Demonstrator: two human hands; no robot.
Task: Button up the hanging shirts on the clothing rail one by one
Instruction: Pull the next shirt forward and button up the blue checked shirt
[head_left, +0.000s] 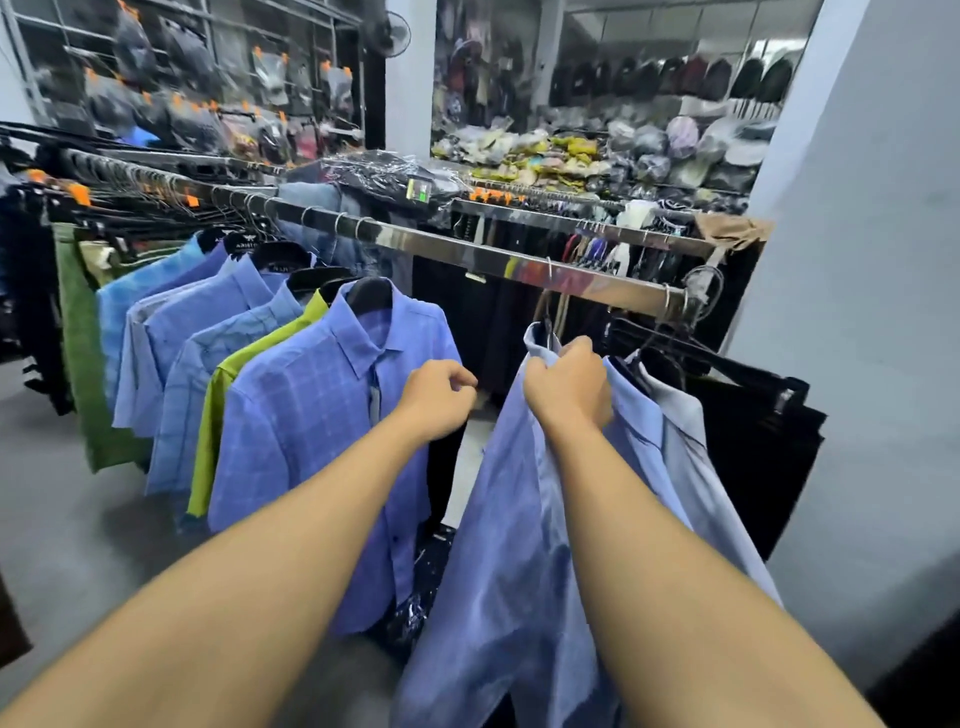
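Near the right end of the clothing rail (467, 254), the right hand (569, 384) grips the collar of a plain blue shirt (509, 545) hanging there; the left hand (441, 397) hovers beside it, fingers curled on nothing, just right of a checked blue shirt (311, 415).

Even, bright indoor light — motion blur throughout, wide-angle bending at edges.

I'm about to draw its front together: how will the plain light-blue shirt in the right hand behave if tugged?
Probably floppy: the plain light-blue shirt hangs in soft folds below the right hand. Likely light, bunching easily in that grip. It may swing or slide, since it hangs from the shiny metal rail.
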